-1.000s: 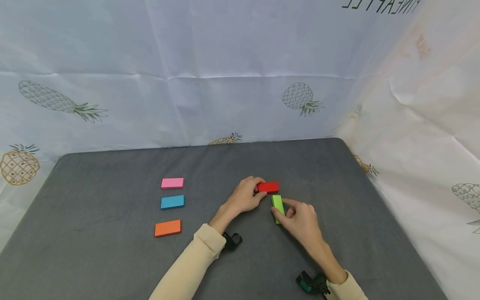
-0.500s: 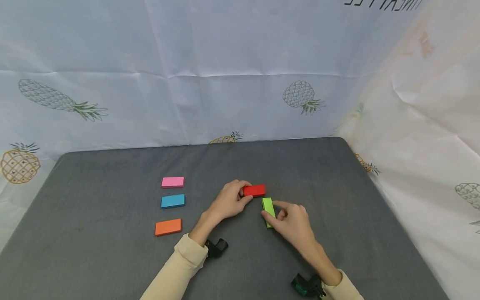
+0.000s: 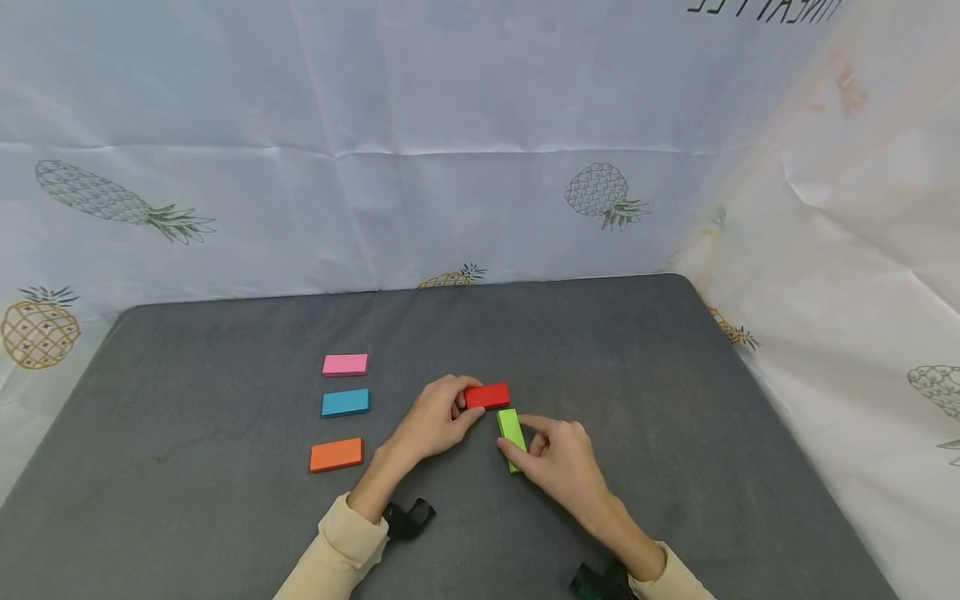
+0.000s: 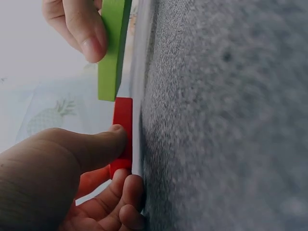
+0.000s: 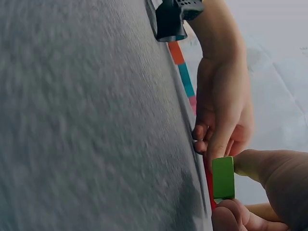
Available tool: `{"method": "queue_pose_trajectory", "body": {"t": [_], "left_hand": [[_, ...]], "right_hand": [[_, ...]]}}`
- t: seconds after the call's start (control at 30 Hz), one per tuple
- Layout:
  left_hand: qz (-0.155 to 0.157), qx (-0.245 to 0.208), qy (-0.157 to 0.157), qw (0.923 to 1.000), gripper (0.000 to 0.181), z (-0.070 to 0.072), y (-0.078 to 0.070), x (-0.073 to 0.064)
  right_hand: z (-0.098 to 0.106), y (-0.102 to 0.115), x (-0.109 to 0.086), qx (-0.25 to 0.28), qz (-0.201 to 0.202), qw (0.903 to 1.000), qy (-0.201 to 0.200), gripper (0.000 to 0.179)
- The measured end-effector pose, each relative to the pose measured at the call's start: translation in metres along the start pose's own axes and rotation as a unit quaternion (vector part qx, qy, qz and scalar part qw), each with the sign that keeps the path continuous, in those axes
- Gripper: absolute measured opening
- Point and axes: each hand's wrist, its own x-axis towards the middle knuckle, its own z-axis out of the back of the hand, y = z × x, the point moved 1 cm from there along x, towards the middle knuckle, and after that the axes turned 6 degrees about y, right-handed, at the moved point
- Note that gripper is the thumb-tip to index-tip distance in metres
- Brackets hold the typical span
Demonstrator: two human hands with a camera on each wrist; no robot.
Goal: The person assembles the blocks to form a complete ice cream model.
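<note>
My left hand [image 3: 435, 421] pinches the left end of a red rectangular block [image 3: 489, 396] between thumb and fingers, near the middle of the table. A lime-green block [image 3: 511, 427] is pinched by my right hand [image 3: 561, 464], its length pointing roughly away from me. The green block's far end lies just below the red block's right end; whether they touch, I cannot tell. In the left wrist view, the thumb presses the broad side of the red block [image 4: 123, 113]. The right wrist view shows the green block [image 5: 223, 177] end-on between thumb and fingertips.
Left of my hands, a pink block [image 3: 345, 365], a blue block [image 3: 346, 402] and an orange block [image 3: 336, 455] lie in a column. They rest on a dark grey cloth-covered table [image 3: 202, 500]. White pineapple-print curtains [image 3: 480, 100] hang behind and to the right.
Both hands have moved left and toward me, carrying the red and green blocks along together. The pink, blue and orange blocks have stayed in place.
</note>
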Motion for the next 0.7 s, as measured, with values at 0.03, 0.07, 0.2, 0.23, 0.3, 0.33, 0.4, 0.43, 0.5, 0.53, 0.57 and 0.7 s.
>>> {"method": "queue_pose_trajectory", "body": {"t": [0.03, 0.07, 0.2, 0.23, 0.3, 0.33, 0.4, 0.43, 0.5, 0.53, 0.57, 0.7], "left_hand": [[0.001, 0.001, -0.001, 1.0, 0.029, 0.001, 0.0, -0.002], [0.005, 0.002, -0.001, 1.0, 0.029, 0.001, 0.0, -0.004], [0.018, 0.007, -0.001, 0.9998, 0.029, 0.005, 0.0, -0.011], [0.021, 0.008, -0.001, 0.9998, 0.029, 0.005, 0.0, -0.013], [0.019, 0.01, -0.003, 0.9998, 0.03, 0.006, 0.001, -0.016], [0.018, 0.011, -0.005, 0.9998, 0.03, 0.007, 0.001, -0.017], [0.013, 0.013, -0.009, 0.9998, 0.029, 0.007, 0.002, -0.018], [0.01, 0.013, -0.011, 0.9998, 0.029, 0.007, 0.002, -0.018], [0.006, 0.014, -0.015, 0.9998, 0.028, 0.007, 0.003, -0.019], [0.008, 0.015, -0.014, 0.9998, 0.028, 0.007, 0.003, -0.019], [0.006, 0.016, -0.015, 0.9998, 0.028, 0.007, 0.004, -0.019], [0.006, 0.014, -0.012, 0.9998, 0.027, 0.007, 0.005, -0.019]], "right_hand": [[-0.002, 0.001, -0.001, 0.003, 0.0, 1.0, 0.002, 0.032], [-0.003, 0.002, -0.001, 0.006, 0.0, 1.0, 0.004, 0.032], [-0.01, 0.006, -0.004, 0.018, 0.002, 0.9998, 0.01, 0.033], [-0.011, 0.007, -0.004, 0.018, 0.004, 0.9998, 0.011, 0.033], [-0.014, 0.008, -0.006, 0.021, 0.005, 0.9997, 0.013, 0.033], [-0.016, 0.009, -0.006, 0.022, 0.006, 0.9997, 0.014, 0.033], [-0.019, 0.011, -0.007, 0.027, 0.005, 0.9995, 0.016, 0.034], [-0.02, 0.012, -0.007, 0.029, 0.004, 0.9994, 0.018, 0.033], [-0.023, 0.012, -0.008, 0.032, 0.002, 0.9992, 0.022, 0.033], [-0.024, 0.013, -0.008, 0.034, 0.002, 0.9991, 0.024, 0.033], [-0.025, 0.013, -0.008, 0.035, 0.001, 0.9991, 0.025, 0.033], [-0.028, 0.013, -0.009, 0.032, 0.002, 0.9992, 0.021, 0.032]]}}
